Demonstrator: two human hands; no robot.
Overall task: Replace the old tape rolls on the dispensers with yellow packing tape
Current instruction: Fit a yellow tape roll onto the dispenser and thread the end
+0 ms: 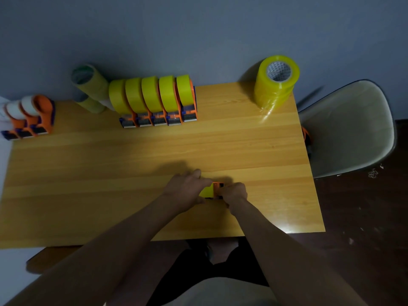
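An orange dispenser (218, 186) with a yellow tape roll (207, 191) on it lies on the wooden table (132, 164) near the front edge. My left hand (186, 187) grips the roll from the left, and my right hand (234, 193) grips the dispenser from the right. Both hands hide most of it. At the back stands a row of several orange dispensers (159, 117) loaded with yellow rolls. Far left, three orange dispensers (33, 120) carry whitish old rolls or none.
A wrapped stack of yellow tape rolls (274, 82) stands at the back right corner. Greenish tubes of rolls (90, 85) lie at the back left. A pale chair (348, 127) sits right of the table, an orange object at its edge (306, 134).
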